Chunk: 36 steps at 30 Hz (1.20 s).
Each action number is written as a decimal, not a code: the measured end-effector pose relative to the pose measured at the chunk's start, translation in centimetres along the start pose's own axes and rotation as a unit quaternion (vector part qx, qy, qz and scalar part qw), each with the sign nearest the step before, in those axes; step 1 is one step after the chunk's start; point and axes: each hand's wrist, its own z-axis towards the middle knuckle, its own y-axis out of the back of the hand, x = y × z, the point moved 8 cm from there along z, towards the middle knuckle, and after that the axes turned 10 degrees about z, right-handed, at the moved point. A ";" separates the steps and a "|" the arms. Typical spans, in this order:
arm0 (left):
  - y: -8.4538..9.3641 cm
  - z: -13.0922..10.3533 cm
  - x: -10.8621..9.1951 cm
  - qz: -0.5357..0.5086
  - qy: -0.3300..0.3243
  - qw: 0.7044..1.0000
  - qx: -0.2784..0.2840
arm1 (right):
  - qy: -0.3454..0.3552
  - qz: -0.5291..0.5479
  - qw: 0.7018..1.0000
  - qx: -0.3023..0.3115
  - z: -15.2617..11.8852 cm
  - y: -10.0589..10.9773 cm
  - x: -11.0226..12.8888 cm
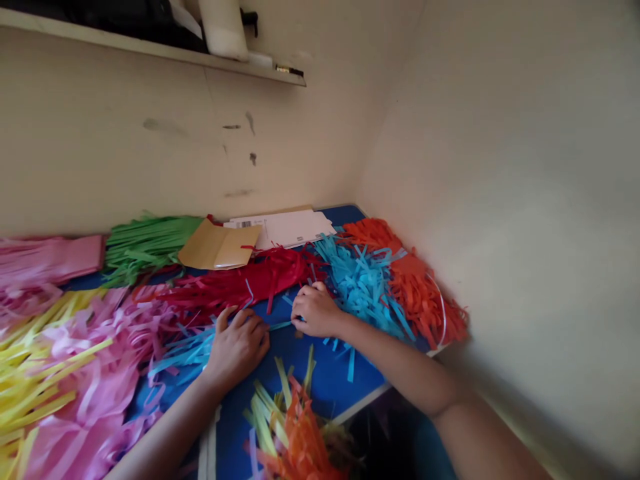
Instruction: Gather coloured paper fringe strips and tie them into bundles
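Note:
A thin light blue paper strip (280,326) runs between my two hands, just above the blue tabletop. My left hand (239,343) is closed at one end of it, fingers curled, beside a light blue fringe (187,353). My right hand (316,310) pinches the other end; its fingertips are partly hidden. Behind the hands lies a red fringed paper bundle (265,270). To the right of my right hand spreads a larger light blue fringed bundle (363,283). Nearest to me is an orange and yellow fringed bunch (300,427).
Orange fringe (420,293) lies against the right wall. Pink (100,373), yellow (30,360) and green (150,240) fringes cover the left side. A brown folded card (220,245) and white card sheets (285,228) lie at the back. A shelf (150,50) hangs above.

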 end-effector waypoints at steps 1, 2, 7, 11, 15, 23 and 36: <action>0.0 0.0 0.0 0.001 -0.001 1.000 0.000 | -0.002 0.006 1.000 0.000 0.0 0.0 0.0; -0.1 0.0 0.0 0.003 -0.002 1.000 0.000 | -0.004 0.012 1.000 0.000 0.1 0.1 -0.1; -0.2 0.2 -0.2 0.009 0.002 1.000 -0.004 | -0.021 0.023 1.000 0.007 0.3 0.0 0.0; -0.3 0.0 -0.4 0.004 0.005 1.000 0.002 | 0.051 -0.047 0.997 -0.033 0.3 -0.5 2.7; -0.3 -1.6 0.1 -0.012 0.003 1.000 0.023 | 0.121 -0.109 0.986 -0.027 -0.8 -2.1 3.8; -2.1 -4.3 3.1 -0.064 0.092 0.991 0.076 | -0.064 0.089 0.992 -0.064 -1.9 -1.0 -2.5; -0.5 -1.4 0.9 -0.029 0.047 0.993 0.102 | -0.037 0.005 0.999 -0.003 -0.9 -0.5 0.5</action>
